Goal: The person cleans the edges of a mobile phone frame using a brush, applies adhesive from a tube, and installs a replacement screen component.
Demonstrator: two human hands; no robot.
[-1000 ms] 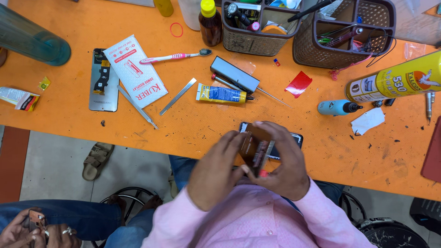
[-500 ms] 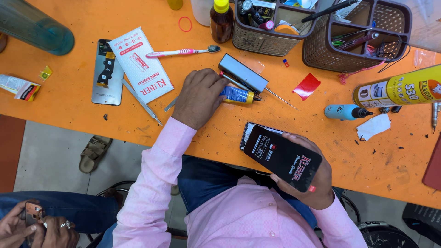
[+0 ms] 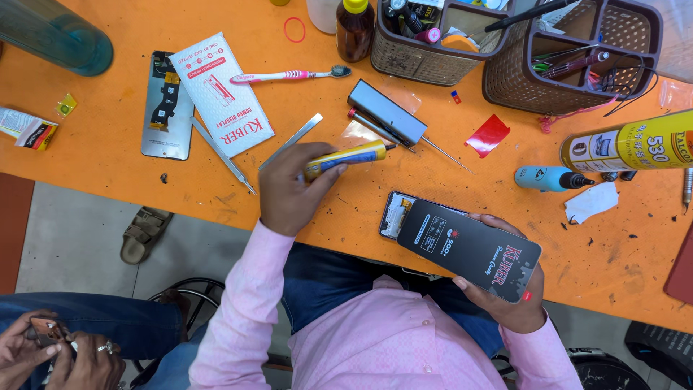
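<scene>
A scuffed orange surface (image 3: 108, 137) carried scattered repair clutter. The left hand (image 3: 289, 191) was closed around a slim yellow-and-blue glue tube (image 3: 346, 159) with a dark nozzle, lifted just above the surface and pointing right. The right hand (image 3: 505, 303) gripped a flat, glossy black screen (image 3: 469, 249) from beneath, tilted, at the near edge. An opened phone (image 3: 395, 214) lay just under the screen's left end, its pale insides showing. The tube sat left of the screen, the two hands well apart.

Far from the hands stood two brown woven baskets (image 3: 426, 61) of tools and a small brown bottle (image 3: 355, 32). A grey flat box (image 3: 386, 112), a red scrap (image 3: 489, 135), a pink toothbrush (image 3: 289, 75) and a white packet (image 3: 220, 94) lay between. A yellow spray can (image 3: 628, 144) lay on its side at right. Another person's hands (image 3: 58, 354) showed at the near left corner.

Half a second before, the left hand rested on the tube where it lay; now the tube was picked up. A second before, both hands were together over the phone.
</scene>
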